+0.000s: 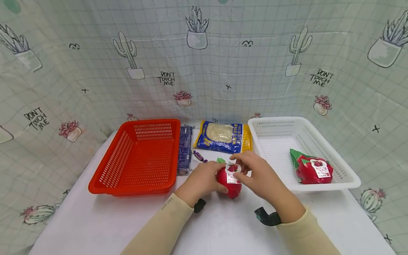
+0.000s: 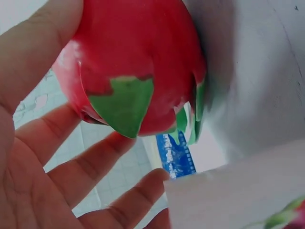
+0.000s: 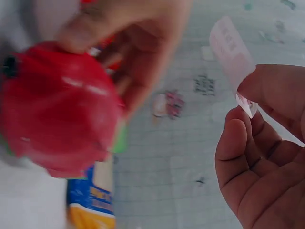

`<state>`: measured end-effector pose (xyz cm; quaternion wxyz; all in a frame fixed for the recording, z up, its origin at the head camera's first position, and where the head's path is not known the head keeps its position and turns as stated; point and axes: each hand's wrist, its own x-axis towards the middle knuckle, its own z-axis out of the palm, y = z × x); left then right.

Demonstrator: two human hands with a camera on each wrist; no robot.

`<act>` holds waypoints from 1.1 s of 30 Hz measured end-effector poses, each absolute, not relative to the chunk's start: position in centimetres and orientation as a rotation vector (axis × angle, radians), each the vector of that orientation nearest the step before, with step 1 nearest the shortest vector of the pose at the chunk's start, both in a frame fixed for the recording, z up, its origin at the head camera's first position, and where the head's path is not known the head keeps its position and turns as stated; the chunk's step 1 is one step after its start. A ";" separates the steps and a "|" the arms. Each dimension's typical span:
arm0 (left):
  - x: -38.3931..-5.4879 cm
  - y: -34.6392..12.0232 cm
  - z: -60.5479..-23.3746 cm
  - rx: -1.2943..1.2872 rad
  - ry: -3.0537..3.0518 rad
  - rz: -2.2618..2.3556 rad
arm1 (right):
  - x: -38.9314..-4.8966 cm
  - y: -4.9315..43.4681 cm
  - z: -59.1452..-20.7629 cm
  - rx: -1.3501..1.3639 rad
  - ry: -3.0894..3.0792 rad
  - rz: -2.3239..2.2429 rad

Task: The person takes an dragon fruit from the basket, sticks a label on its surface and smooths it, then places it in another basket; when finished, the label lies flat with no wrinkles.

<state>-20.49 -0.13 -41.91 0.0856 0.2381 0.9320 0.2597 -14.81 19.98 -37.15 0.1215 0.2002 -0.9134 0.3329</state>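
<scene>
A red dragon fruit with green leaf tips is on the white table between the two hands. My left hand grips it, thumb on the near side; in the left wrist view some fingers spread out beneath the fruit. Between thumb and fingertips, my right hand pinches a white paper label with a fruit picture. The right wrist view shows this label held apart from the fruit. Another dragon fruit, bearing a similar label, lies in the white basket on the right.
To the left stands a red plastic basket. Beside it lies a dark blue see-through pack. A blue and yellow food bag rests at the back, with a purple wrapped candy in front. A patterned curtain hangs behind.
</scene>
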 end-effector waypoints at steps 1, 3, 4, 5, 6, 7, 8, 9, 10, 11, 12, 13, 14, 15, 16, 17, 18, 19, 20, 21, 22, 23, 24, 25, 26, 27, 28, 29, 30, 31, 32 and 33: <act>-20.6 -0.2 -41.9 0.716 2.778 0.775 | -14.9 19.8 -37.7 0.599 -2.684 0.958; -20.7 -0.2 -42.0 0.730 2.780 0.774 | -15.0 19.6 -38.6 0.623 -2.716 0.923; -20.7 -0.2 -42.0 0.740 2.782 0.769 | -15.1 19.4 -39.0 0.634 -2.722 0.910; -20.8 -0.2 -42.0 0.746 2.783 0.765 | -15.2 19.4 -39.4 0.637 -2.724 0.900; -20.8 -0.2 -42.0 0.748 2.785 0.755 | -15.2 19.3 -39.7 0.636 -2.724 0.894; -20.8 -0.3 -42.0 0.752 2.788 0.748 | -15.3 19.3 -40.0 0.634 -2.719 0.891; -20.8 -0.3 -42.0 0.750 2.789 0.741 | -15.4 19.2 -40.2 0.622 -2.718 0.895; -20.8 -0.3 -41.9 0.747 2.790 0.736 | -15.4 19.1 -40.5 0.605 -2.720 0.903; -20.8 -0.3 -41.9 0.744 2.792 0.730 | -15.5 19.1 -40.7 0.591 -2.726 0.912; -20.7 -0.4 -41.9 0.738 2.792 0.728 | -15.5 19.0 -40.9 0.580 -2.734 0.923; -20.7 -0.4 -41.9 0.735 2.793 0.722 | -15.5 18.9 -41.1 0.571 -2.743 0.932; -20.7 -0.4 -41.9 0.734 2.795 0.720 | -15.6 18.8 -41.3 0.566 -2.753 0.935; -20.7 -0.4 -41.9 0.734 2.796 0.716 | -15.6 18.7 -41.5 0.563 -2.763 0.932; -20.7 -0.5 -41.9 0.734 2.799 0.712 | -15.6 18.6 -41.7 0.566 -2.769 0.922; -20.7 -0.5 -41.9 0.733 2.799 0.711 | -15.6 18.6 -41.8 0.575 -2.769 0.909; -20.7 -0.5 -41.9 0.731 2.799 0.710 | -15.6 18.6 -42.0 0.582 -2.766 0.891; -20.8 -0.5 -41.9 0.729 2.801 0.707 | -15.6 18.5 -42.1 0.590 -2.761 0.867; -20.8 -0.4 -41.9 0.724 2.799 0.708 | -15.6 18.6 -42.2 0.599 -2.751 0.846; -20.8 -0.4 -42.0 0.718 2.797 0.708 | -15.6 18.6 -42.2 0.608 -2.742 0.827; -20.8 -0.4 -42.0 0.712 2.796 0.707 | -15.6 18.6 -42.3 0.614 -2.733 0.812; -20.8 -0.4 -41.9 0.708 2.794 0.708 | -15.7 18.7 -42.3 0.621 -2.726 0.802; -20.8 -0.4 -41.9 0.707 2.795 0.704 | -15.7 18.7 -42.4 0.631 -2.720 0.793; -20.8 -0.4 -41.9 0.708 2.796 0.702 | -15.7 18.8 -42.4 0.634 -2.719 0.789; -20.8 -0.4 -41.9 0.712 2.795 0.696 | -15.7 18.8 -42.4 0.636 -2.720 0.787; -20.7 -0.4 -41.9 0.720 2.795 0.688 | -15.7 18.9 -42.5 0.635 -2.726 0.782; -20.7 -0.4 -41.9 0.726 2.794 0.674 | -15.7 18.9 -42.5 0.635 -2.734 0.783; -20.7 -0.4 -41.8 0.734 2.790 0.661 | -15.7 18.9 -42.5 0.634 -2.742 0.783; -20.6 -0.5 -41.7 0.737 2.782 0.653 | -15.7 19.0 -42.5 0.628 -2.754 0.784; -20.6 -0.5 -41.6 0.734 2.771 0.652 | -15.7 19.0 -42.6 0.615 -2.768 0.788; -20.5 -0.6 -41.5 0.727 2.759 0.655 | -15.7 19.1 -42.6 0.604 -2.781 0.786; -20.5 -0.6 -41.5 0.719 2.749 0.663 | -15.7 19.1 -42.6 0.592 -2.793 0.785; -20.5 -0.7 -41.5 0.712 2.743 0.672 | -15.7 19.2 -42.6 0.581 -2.803 0.784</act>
